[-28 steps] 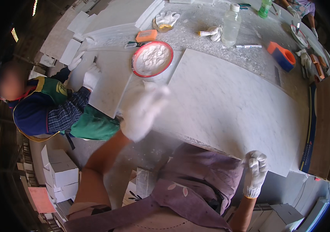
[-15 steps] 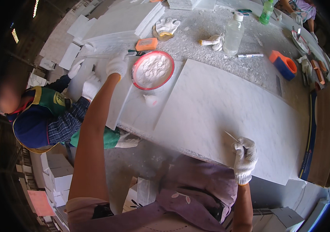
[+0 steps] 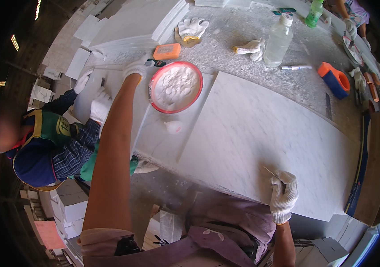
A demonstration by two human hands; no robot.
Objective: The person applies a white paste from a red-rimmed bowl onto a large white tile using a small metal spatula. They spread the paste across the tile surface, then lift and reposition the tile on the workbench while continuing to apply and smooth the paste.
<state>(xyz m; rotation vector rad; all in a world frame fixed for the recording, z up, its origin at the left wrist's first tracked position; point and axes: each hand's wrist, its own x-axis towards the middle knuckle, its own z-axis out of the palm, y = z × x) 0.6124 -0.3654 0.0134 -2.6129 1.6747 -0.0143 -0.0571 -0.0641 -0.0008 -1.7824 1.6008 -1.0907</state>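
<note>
My right hand (image 3: 284,196), in a white knit glove, is closed on a thin, pointed stick-like tool (image 3: 272,172). It is just above the near right part of a large white marble-look tile (image 3: 261,129). My left hand (image 3: 135,70), gloved too, is stretched far forward, left of a red-rimmed bowl (image 3: 153,103) of white powder or paste. Beside that hand lies a dark green-and-black tool (image 3: 155,63); its fingers are blurred, so their grip is unclear. A small white lump with a pink mark (image 3: 172,127) lies below the bowl.
A co-worker (image 3: 61,147) works at the left with gloved hands. Tile stacks (image 3: 141,22), an orange block (image 3: 167,51), spare gloves (image 3: 192,29), a clear bottle (image 3: 279,41), a marker (image 3: 296,67) and an orange-blue tool (image 3: 333,80) lie beyond. Cardboard (image 3: 374,164) stands right.
My view has shifted slightly. My left hand has moved a little forward, past the bowl's left side. The right hand still holds the thin tool over the tile.
</note>
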